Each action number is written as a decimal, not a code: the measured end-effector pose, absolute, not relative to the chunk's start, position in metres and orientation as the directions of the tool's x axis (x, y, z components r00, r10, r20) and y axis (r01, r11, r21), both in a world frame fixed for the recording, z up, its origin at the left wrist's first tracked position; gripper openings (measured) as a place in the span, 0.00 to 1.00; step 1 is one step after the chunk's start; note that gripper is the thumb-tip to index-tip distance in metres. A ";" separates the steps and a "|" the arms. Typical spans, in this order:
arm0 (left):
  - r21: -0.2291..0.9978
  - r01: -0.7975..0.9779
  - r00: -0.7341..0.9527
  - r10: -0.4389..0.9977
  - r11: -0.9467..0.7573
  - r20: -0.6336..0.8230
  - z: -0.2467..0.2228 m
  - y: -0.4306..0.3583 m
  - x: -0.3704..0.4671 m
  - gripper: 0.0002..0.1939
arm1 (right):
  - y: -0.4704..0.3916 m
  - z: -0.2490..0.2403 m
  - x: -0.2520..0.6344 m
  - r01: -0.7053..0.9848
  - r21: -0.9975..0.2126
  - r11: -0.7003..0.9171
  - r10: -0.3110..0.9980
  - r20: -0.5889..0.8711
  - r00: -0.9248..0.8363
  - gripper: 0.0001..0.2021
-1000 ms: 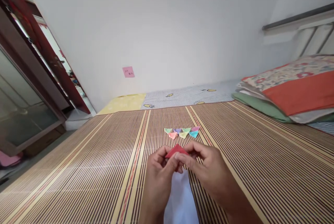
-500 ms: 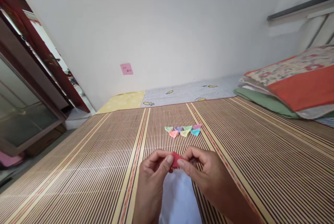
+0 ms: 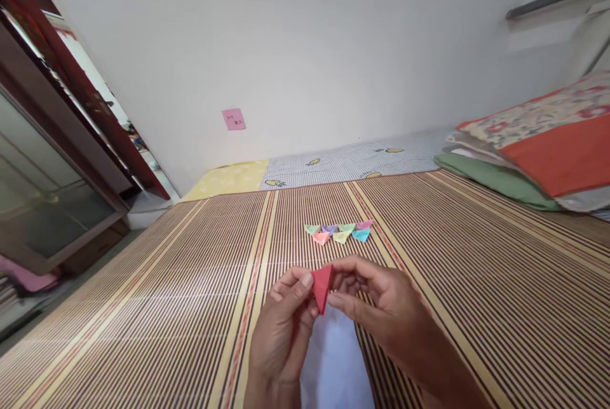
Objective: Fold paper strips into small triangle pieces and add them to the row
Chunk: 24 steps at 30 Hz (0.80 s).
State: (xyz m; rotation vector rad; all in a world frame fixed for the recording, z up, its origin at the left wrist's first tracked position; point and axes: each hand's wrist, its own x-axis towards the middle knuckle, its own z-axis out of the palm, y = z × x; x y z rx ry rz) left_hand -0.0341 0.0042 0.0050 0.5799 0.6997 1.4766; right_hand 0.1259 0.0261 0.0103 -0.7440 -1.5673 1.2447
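Observation:
A small folded red paper triangle stands with one point downward between my hands. My left hand pinches its left side between thumb and forefinger. At its right edge is my right hand, thumb and forefinger parted, with the fingertips at or very close to the paper; whether they touch it I cannot tell. Beyond the hands lie several folded paper triangles in pastel colours, in two staggered rows, among them a blue triangle and a salmon triangle.
A striped woven mat covers the surface. Below my hands is a pale white-blue sheet or cloth. Folded bedding is stacked at the right by the wall. A pink note is stuck to the wall; a door stands at left.
The red paper has turned from lying partly covered by both hands to a point-down triangle. My right thumb and forefinger have loosened from it. The view has shifted slightly.

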 end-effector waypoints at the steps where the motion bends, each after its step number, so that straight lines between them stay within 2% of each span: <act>1: 0.713 -0.700 -0.021 0.997 0.041 -0.078 0.005 0.005 -0.033 0.12 | 0.026 0.011 0.124 -0.115 -0.948 0.297 0.879 0.318 -0.355 0.08; 6: 0.592 -0.798 0.037 0.989 0.115 -0.141 0.004 0.007 -0.027 0.13 | 0.026 0.012 0.122 -0.203 -0.939 0.276 0.863 0.335 -0.378 0.07; 8: 0.578 -0.806 0.052 0.989 0.125 -0.142 0.004 0.007 -0.026 0.14 | 0.025 0.014 0.123 -0.204 -0.937 0.283 0.860 0.342 -0.379 0.07; 12: 0.715 -0.698 0.005 0.998 0.049 -0.064 0.005 0.002 -0.025 0.11 | 0.022 0.021 0.123 -0.056 -0.917 0.394 0.871 0.392 -0.296 0.11; 15: 0.806 -0.589 -0.055 0.998 -0.053 0.026 0.007 -0.002 -0.020 0.09 | 0.021 0.023 0.119 0.065 -0.852 0.519 0.844 0.500 -0.192 0.12; 19: 0.833 -0.548 -0.078 0.996 -0.079 0.044 0.011 -0.004 -0.009 0.09 | 0.024 0.015 0.112 0.132 -0.715 0.687 0.727 0.676 -0.122 0.16; 24: 0.835 -0.548 -0.063 0.998 -0.055 0.024 0.013 -0.005 -0.003 0.11 | 0.029 0.003 0.106 0.223 -0.611 0.759 0.635 0.771 -0.052 0.18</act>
